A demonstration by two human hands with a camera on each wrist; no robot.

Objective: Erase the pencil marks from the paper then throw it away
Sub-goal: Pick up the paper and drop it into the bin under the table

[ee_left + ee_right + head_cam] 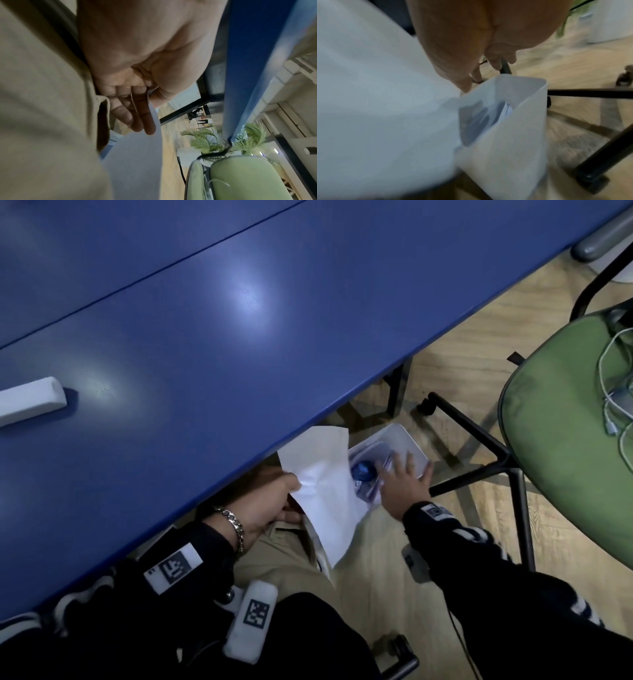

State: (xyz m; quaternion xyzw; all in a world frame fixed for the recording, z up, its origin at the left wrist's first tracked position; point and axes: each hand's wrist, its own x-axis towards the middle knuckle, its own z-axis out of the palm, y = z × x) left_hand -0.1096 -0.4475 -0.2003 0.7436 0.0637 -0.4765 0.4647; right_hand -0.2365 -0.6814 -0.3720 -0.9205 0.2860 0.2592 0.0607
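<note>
Below the front edge of the blue tabletop, the white paper hangs over the person's lap in beige trousers, its sheet bent and creased, one corner reaching up under the tabletop's edge and the lower corner pointing toward the floor. The left hand has it by its near edge: the left wrist view shows the sheet pinched between the thumb and the fingers, which lie fairly straight along it, so this grip is closed on the paper. Just beside the sheet, to its right, stands a white bin on the wooden floor, with papers and something blue inside it. The right hand is spread above the bin's near rim with its fingers straight and apart, its grip wide open and holding nothing; in the right wrist view the fingertips hover at the bin's rim, and whether they touch it cannot be told through the blur. A silver bracelet circles the left wrist, and both arms wear dark sleeves with white tags. On the tabletop, well apart from the paper, lies a white eraser near the left border. A green chair with black legs stands to the right, white cables lying on its seat.
</note>
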